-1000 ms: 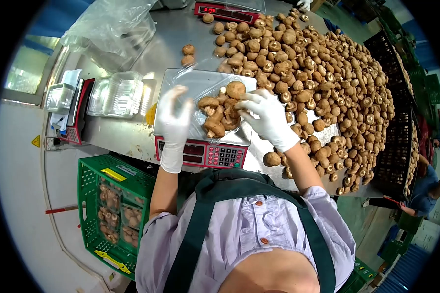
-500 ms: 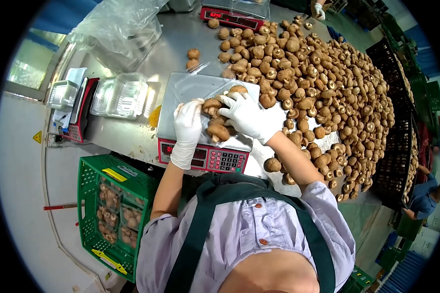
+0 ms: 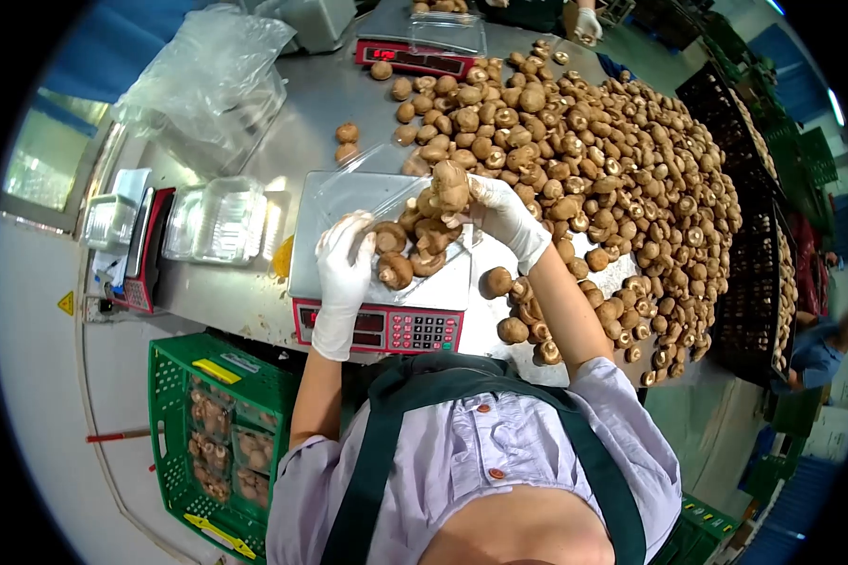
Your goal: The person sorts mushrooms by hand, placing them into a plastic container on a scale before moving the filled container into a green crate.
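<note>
My right hand (image 3: 509, 224), in a white glove, pinches a brown shiitake mushroom (image 3: 450, 185) above the others. Below it, several shiitake mushrooms (image 3: 396, 270) sit in a clear plastic container (image 3: 419, 294) on the pan of a red digital scale (image 3: 297, 259). At the container's left side is my gloved left hand (image 3: 344, 275), its thumb apart from its curved fingers and close to the nearest mushrooms. The container's clear lid (image 3: 349, 193) stretches behind, over the back of the pan.
A large heap of shiitake mushrooms (image 3: 622, 188) covers the right of the table. Empty clear containers (image 3: 226, 221) and a second scale (image 3: 151, 250) stand left. A green crate (image 3: 160, 395) with packed trays is low left. Across the table are another scale (image 3: 415, 58) and a person's gloved hand (image 3: 588, 25).
My right hand has lifted a mushroom up from the container. My left hand has drawn slightly left, off the mushrooms. The whole view has shifted a little.
</note>
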Motion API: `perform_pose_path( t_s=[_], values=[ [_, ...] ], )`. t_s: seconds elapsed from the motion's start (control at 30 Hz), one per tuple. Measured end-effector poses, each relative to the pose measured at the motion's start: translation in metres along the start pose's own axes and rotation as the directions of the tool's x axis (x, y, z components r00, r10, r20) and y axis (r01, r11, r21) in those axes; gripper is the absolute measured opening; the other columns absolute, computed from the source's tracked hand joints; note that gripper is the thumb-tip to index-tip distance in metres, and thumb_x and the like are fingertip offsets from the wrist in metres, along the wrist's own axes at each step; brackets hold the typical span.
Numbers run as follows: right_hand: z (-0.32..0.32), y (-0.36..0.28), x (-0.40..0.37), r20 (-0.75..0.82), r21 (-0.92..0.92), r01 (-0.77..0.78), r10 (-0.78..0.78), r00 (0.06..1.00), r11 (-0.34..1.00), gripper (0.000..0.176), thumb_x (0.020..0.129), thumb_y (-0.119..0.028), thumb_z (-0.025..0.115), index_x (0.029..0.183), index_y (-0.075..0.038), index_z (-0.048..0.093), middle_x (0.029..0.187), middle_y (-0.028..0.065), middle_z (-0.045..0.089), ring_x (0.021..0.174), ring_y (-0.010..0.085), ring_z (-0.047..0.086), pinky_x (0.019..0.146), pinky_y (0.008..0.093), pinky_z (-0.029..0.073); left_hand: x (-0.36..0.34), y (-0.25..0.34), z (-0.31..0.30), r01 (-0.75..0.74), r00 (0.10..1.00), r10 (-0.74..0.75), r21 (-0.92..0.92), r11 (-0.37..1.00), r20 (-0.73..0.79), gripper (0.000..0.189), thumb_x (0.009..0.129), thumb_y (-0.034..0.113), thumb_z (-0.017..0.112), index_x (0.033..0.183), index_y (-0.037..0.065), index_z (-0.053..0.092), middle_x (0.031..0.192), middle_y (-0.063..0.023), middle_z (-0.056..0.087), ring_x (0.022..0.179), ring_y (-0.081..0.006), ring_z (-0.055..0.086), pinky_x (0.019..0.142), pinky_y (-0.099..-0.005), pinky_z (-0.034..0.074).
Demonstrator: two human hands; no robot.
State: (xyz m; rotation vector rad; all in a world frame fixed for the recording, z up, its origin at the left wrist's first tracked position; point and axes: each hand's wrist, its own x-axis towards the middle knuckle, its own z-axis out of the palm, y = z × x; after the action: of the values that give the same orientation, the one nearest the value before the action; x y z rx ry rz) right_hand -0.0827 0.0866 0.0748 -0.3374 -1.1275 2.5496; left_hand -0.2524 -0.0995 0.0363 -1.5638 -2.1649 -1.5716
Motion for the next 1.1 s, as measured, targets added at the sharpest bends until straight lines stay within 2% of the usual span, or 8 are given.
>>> perform_pose_path(
  t_s=[0.27, 0.37, 0.47, 0.6, 0.73, 0.9, 0.93, 1.1],
  values=[
    [-0.029, 0.018, -0.03, -0.026, 0.265, 0.053, -0.048, 0.999, 0.963, 0.044, 0.087, -0.022, 0.054, 0.121, 0.005, 0.045, 0.11, 0.0202, 0.057, 0.094, 0.0294, 0.06, 0.075, 0.0389, 0.053, -0.002, 0.041, 0.005, -0.186, 0.951, 0.14, 0.149, 0.971, 0.275, 0.049, 0.069, 0.023, 0.07, 0.113, 0.006, 0.057, 0.127, -0.0152, 0.046, 0.112, -0.0354, 0.045, 0.096, -0.0438, 0.033],
    [-0.041, 0.028, -0.05, -0.198, -0.003, 0.105, -0.103, 0.975, 0.994, 0.04, 0.088, -0.028, 0.054, 0.114, 0.003, 0.051, 0.103, 0.0128, 0.06, 0.092, 0.0221, 0.061, 0.074, 0.0344, 0.053, -0.006, 0.049, 0.011, -0.222, 0.91, 0.131, 0.195, 0.955, 0.393, 0.061, 0.07, 0.027, 0.069, 0.123, 0.007, 0.048, 0.129, -0.0163, 0.044, 0.115, -0.0363, 0.043, 0.096, -0.0436, 0.033],
    [-0.034, 0.017, -0.096, -0.382, -0.714, -0.034, -0.349, 0.856, 0.7, 0.035, 0.086, -0.029, 0.059, 0.102, 0.002, 0.059, 0.093, 0.0072, 0.06, 0.08, 0.014, 0.057, 0.071, 0.026, 0.047, -0.007, 0.047, 0.027, -0.284, 0.861, 0.122, 0.267, 0.921, 0.493, 0.07, 0.074, 0.035, 0.063, 0.132, 0.006, 0.037, 0.131, -0.0147, 0.042, 0.119, -0.0355, 0.039, 0.096, -0.0462, 0.032],
    [-0.036, 0.003, -0.182, -0.548, -0.751, -0.234, -0.386, 0.742, 0.617, 0.027, 0.083, -0.021, 0.058, 0.098, 0.001, 0.062, 0.084, 0.0024, 0.061, 0.077, 0.0088, 0.055, 0.068, 0.0239, 0.045, -0.008, 0.041, 0.017, -0.306, 0.835, 0.101, 0.304, 0.902, 0.541, 0.066, 0.075, 0.026, 0.063, 0.132, 0.006, 0.037, 0.131, -0.014, 0.042, 0.119, -0.0354, 0.039, 0.098, -0.0437, 0.032],
    [-0.045, -0.012, -0.299, -0.869, -0.489, -0.755, -0.161, 0.469, 0.437, 0.033, 0.076, -0.037, 0.066, 0.079, -0.004, 0.066, 0.068, 0.0021, 0.058, 0.062, 0.0094, 0.051, 0.058, 0.0237, 0.042, 0.002, 0.039, 0.01, -0.294, 0.793, 0.101, 0.232, 0.927, 0.601, 0.069, 0.071, 0.016, 0.065, 0.133, 0.008, 0.036, 0.131, -0.0133, 0.042, 0.12, -0.0359, 0.037, 0.1, -0.0412, 0.032],
    [-0.071, 0.023, -0.42, -0.983, -0.184, -0.915, -0.077, 0.167, 0.359, 0.034, 0.069, -0.033, 0.069, 0.075, 0.0, 0.066, 0.062, 0.0064, 0.063, 0.052, 0.0131, 0.057, 0.049, 0.0257, 0.045, 0.011, 0.028, 0.0, -0.216, 0.806, 0.116, 0.105, 0.971, 0.58, 0.063, 0.068, 0.004, 0.061, 0.129, 0.008, 0.043, 0.128, -0.0136, 0.045, 0.12, -0.036, 0.038, 0.101, -0.0409, 0.032],
    [-0.096, 0.035, -0.442, -1.0, -0.018, -0.996, -0.002, 0.018, 0.088, 0.035, 0.067, -0.033, 0.069, 0.077, 0.001, 0.066, 0.064, 0.0109, 0.063, 0.053, 0.0184, 0.06, 0.05, 0.0287, 0.047, 0.012, 0.026, 0.0, -0.215, 0.806, 0.116, 0.104, 0.971, 0.58, 0.063, 0.068, 0.004, 0.061, 0.129, 0.008, 0.043, 0.128, -0.0136, 0.045, 0.12, -0.036, 0.038, 0.101, -0.0409, 0.032],
    [-0.103, 0.033, -0.41, -0.961, -0.088, -0.996, -0.263, 0.086, -0.005, 0.033, 0.071, -0.031, 0.062, 0.083, 0.0, 0.065, 0.08, 0.0205, 0.063, 0.076, 0.0331, 0.062, 0.07, 0.0397, 0.048, 0.014, 0.035, -0.002, -0.125, 0.877, 0.079, 0.066, 0.99, 0.475, 0.049, 0.072, 0.001, 0.06, 0.12, 0.005, 0.051, 0.124, -0.0166, 0.048, 0.116, -0.0319, 0.044, 0.099, -0.0381, 0.035]
  ],
)
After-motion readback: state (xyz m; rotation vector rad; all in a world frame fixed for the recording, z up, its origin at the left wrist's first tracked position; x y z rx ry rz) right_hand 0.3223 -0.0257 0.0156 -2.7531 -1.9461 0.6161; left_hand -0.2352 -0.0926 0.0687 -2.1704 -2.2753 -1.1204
